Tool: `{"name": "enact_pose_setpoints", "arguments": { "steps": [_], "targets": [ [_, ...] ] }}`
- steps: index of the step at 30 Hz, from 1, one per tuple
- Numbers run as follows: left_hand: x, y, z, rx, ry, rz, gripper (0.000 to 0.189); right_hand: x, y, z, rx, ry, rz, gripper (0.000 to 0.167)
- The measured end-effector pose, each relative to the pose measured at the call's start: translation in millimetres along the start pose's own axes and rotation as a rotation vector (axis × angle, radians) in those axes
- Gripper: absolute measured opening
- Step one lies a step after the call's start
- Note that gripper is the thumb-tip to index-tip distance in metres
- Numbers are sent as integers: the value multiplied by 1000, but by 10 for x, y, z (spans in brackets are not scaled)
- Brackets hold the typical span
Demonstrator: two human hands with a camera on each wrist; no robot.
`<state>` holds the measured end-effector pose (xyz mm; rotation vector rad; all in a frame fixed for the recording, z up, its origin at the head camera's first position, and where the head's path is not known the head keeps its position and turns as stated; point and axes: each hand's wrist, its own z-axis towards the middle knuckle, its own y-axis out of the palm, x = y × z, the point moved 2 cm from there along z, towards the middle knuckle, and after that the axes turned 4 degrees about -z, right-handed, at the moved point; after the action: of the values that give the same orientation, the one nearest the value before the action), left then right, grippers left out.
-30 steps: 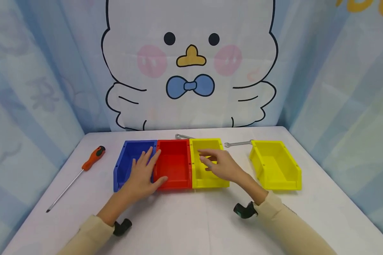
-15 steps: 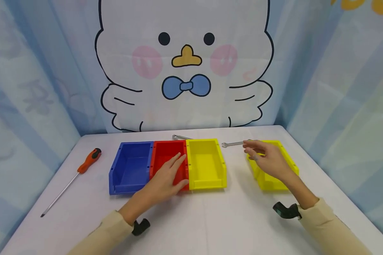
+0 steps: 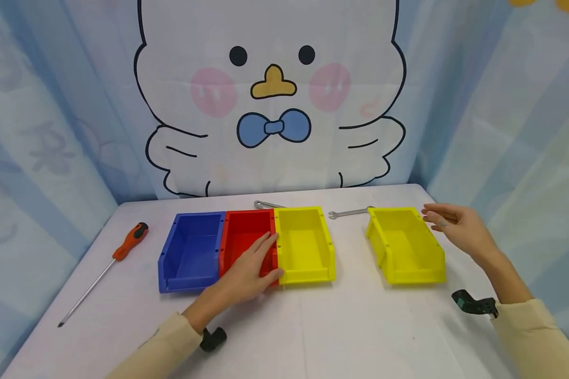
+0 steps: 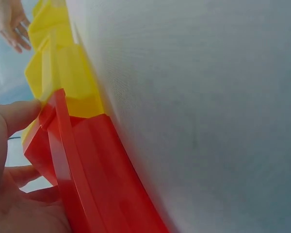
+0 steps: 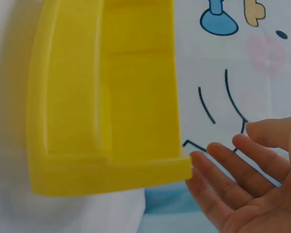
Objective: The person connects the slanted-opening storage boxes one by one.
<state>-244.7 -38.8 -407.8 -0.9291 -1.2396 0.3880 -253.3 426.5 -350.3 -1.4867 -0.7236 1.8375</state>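
Side by side stand a blue bin (image 3: 194, 250), a red bin (image 3: 246, 226) and a yellow bin (image 3: 305, 242). Over the red one reaches my left hand (image 3: 246, 268), fingers extended, fingertips right at the wall shared with the yellow bin. In the left wrist view its thumb (image 4: 22, 115) lies at the red bin's front corner. A second yellow bin (image 3: 410, 247) stands apart on the right. Just off its right side is my right hand (image 3: 462, 229), holding nothing. The right wrist view shows its fingers (image 5: 233, 187) loosely spread near that bin's rim.
An orange-handled screwdriver (image 3: 130, 242) lies at the left of the white table (image 3: 351, 326). One wrench (image 3: 348, 213) lies behind the gap between the yellow bins; another metal tool (image 3: 265, 204) is partly hidden behind the red bin. Patterned curtains (image 3: 38, 131) enclose the sides.
My right hand has moved right, from over the middle yellow bin, across the separate one, to its far side. My left hand has shifted right from the blue-red edge to the red-yellow edge.
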Motion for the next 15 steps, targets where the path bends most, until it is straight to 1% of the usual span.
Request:
{"name": "enact_pose_setpoints", "arguments": {
  "steps": [4,8,12,15],
  "targets": [
    [-13,-3,-9,-1,-8,0,88,211,45,-4,-5,71,63,54],
    [-26,2,-5,-1,-1,-4,88,393,137,4,-45,157,158,61],
    [-29,5,-1,-5,1,-9,88,477,218,11,-91,235,245,68],
    [-27,-4,1,-7,-6,-10,88,518,261,32,-115,270,314,71]
  ]
}}
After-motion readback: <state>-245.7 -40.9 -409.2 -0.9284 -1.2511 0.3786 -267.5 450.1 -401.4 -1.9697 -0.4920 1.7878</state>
